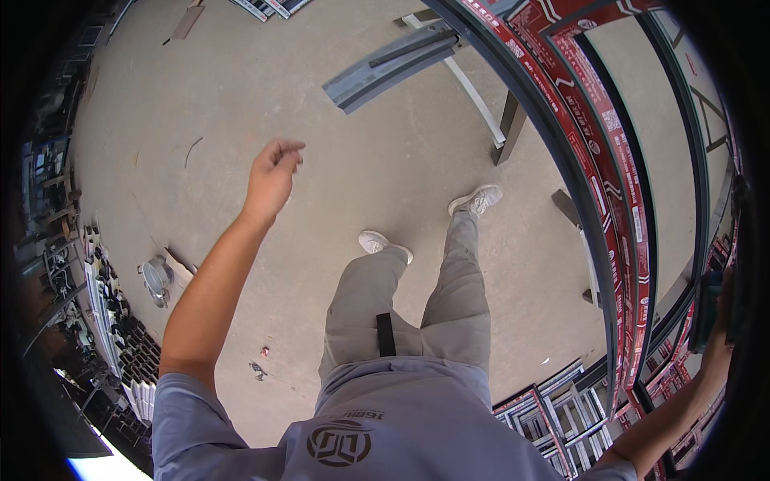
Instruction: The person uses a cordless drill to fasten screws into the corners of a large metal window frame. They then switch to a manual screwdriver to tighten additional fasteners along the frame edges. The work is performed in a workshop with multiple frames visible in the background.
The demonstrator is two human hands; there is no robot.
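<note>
My left hand (pixel 275 176) hangs over the concrete floor, its fingers loosely bent and nothing in them. Far out at the right rim, my right hand (pixel 724 325) is partly lost in shadow. It appears closed around a dark greenish object (pixel 706 311), whose kind I cannot make out. Close to that hand stand long curved-looking frame profiles (pixel 597 152), dark-edged and covered with red printed film. They run from the top down the right side.
Grey metal channels (pixel 389 68) rest on a stand with a brown leg (pixel 510 128) ahead. Stacked profiles (pixel 120 329) line the left side, near a round metal container (pixel 156 276). More framed pieces (pixel 561 413) lie at lower right. Small scraps (pixel 257 369) dot the floor.
</note>
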